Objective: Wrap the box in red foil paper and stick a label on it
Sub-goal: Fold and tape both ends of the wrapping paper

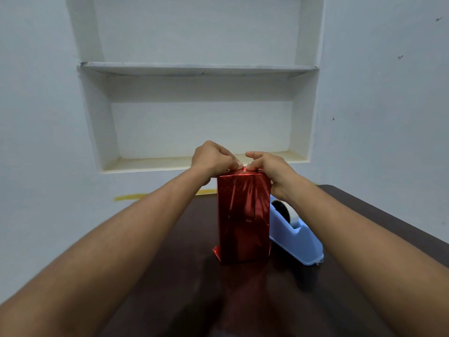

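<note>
I see the box [244,218] standing upright on the dark table [340,288], covered in red foil [252,190], with a foil flap sticking out at its lower left corner. Left hand [212,158] and right hand [269,167] both pinch the foil at the top edge (thumbs nearly touching). A blue tape dispenser [295,242] sits just right of the box.
</note>
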